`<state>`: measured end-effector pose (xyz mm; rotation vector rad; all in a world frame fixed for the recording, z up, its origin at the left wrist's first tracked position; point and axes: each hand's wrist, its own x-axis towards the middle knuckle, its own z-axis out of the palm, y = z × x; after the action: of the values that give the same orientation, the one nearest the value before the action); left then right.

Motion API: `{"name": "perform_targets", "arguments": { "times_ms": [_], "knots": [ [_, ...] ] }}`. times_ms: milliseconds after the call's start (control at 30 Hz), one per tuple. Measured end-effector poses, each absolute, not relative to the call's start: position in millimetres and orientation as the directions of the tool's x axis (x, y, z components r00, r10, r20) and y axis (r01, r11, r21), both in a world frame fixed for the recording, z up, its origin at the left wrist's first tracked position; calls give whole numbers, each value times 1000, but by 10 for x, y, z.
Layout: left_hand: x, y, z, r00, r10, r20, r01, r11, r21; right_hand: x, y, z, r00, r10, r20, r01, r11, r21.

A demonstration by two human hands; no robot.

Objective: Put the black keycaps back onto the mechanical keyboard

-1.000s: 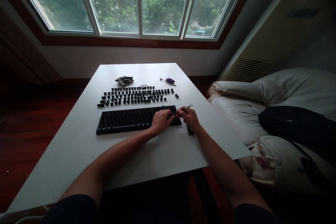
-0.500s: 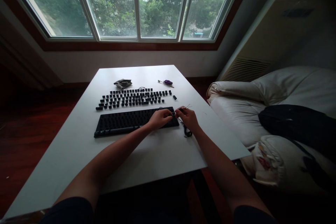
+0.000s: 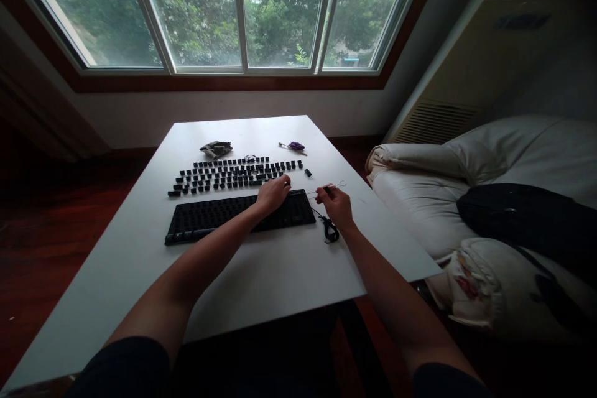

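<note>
A black keyboard [image 3: 219,214] with most of its keycaps off lies across the white table. My left hand [image 3: 274,194] reaches over its back edge, fingers pinched on a small dark piece that looks like a keycap [image 3: 287,183]. Just beyond are rows of loose black keycaps [image 3: 228,175], and the left fingers are near their right end. To the right of the keyboard, my right hand [image 3: 336,205] is closed around a wire keycap puller [image 3: 342,185], whose thin wires stick out on both sides. Below that hand lies a coiled black cable [image 3: 331,231].
A crumpled grey cloth [image 3: 217,149] and a purple brush-like item [image 3: 296,146] are at the table's far end. One keycap [image 3: 308,173] sits apart on the right. A padded sofa [image 3: 420,199] holding a black bag [image 3: 517,217] flanks the table [image 3: 261,286].
My hands were together over the keyboard's right end and have parted. The left moved away and leftward toward the keycap rows; the right shifted slightly right, keeping the puller.
</note>
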<state>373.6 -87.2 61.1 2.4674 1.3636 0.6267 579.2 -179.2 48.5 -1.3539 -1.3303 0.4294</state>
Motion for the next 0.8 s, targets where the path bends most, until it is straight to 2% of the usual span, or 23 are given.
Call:
{"name": "perform_targets", "arguments": {
  "times_ms": [133, 400, 800],
  "knots": [
    [3777, -536, 565, 475, 857, 202, 789, -516, 333, 5821, -1784, 465, 298, 856, 423, 453, 263, -852],
    [3934, -266, 410, 449, 892, 43, 806, -426, 412, 5859, -1773, 437, 273, 865, 421, 480, 257, -839],
    [3954, -185, 327, 404, 913, 58, 801, -383, 460, 5856, -1783, 429, 223, 901, 373, 479, 232, -847]
  ]
}}
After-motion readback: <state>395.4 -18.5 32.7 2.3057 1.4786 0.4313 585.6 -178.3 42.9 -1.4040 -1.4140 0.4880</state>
